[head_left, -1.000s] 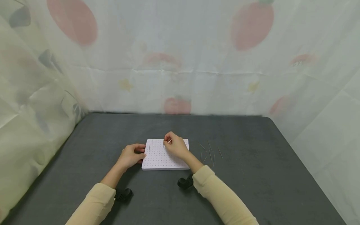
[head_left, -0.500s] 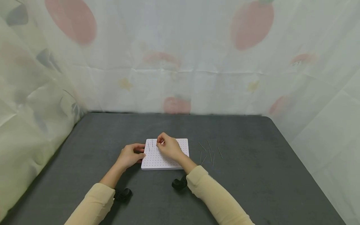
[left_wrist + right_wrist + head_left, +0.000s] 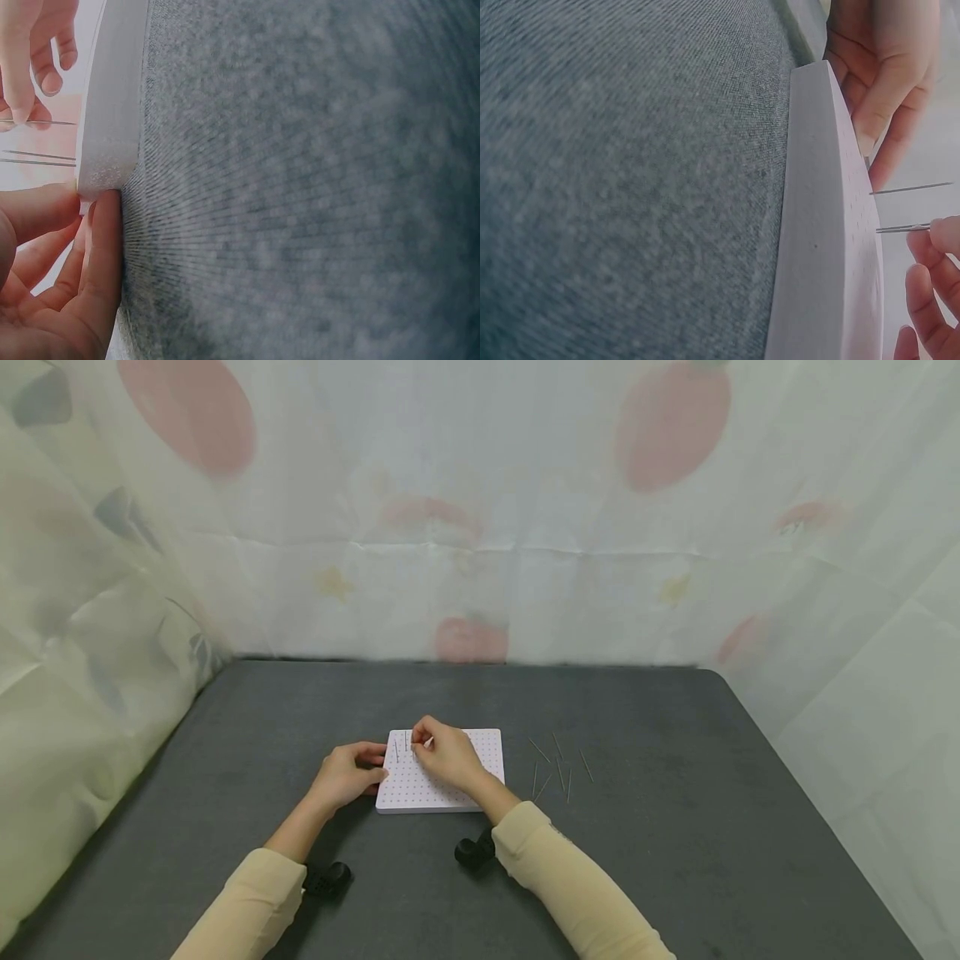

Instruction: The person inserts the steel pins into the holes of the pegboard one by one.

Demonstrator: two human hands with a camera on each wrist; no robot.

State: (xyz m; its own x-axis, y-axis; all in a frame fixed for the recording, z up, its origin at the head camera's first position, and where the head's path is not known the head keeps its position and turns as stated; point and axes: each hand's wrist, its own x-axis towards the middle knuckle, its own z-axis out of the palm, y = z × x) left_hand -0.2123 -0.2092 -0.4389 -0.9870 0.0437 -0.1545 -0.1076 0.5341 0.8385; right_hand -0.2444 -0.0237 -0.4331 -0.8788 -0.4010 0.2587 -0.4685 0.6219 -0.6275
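A white pegboard with rows of small holes lies on the dark table. My left hand grips its left edge, the thumb on the top face and the fingers against the side. Over the board's back left part, my right hand pinches a thin metal pin between thumb and index finger, its lower end right at the board's surface. Two similar pins stand upright near the back left corner, a front one and one farther back.
Several loose pins lie scattered on the table to the right of the board. Black wrist devices show beneath both forearms. Pale printed curtains hang behind the table and along both sides.
My right hand has moved left across the board with the pin, toward the two standing pins. The left hand has kept its hold on the edge.
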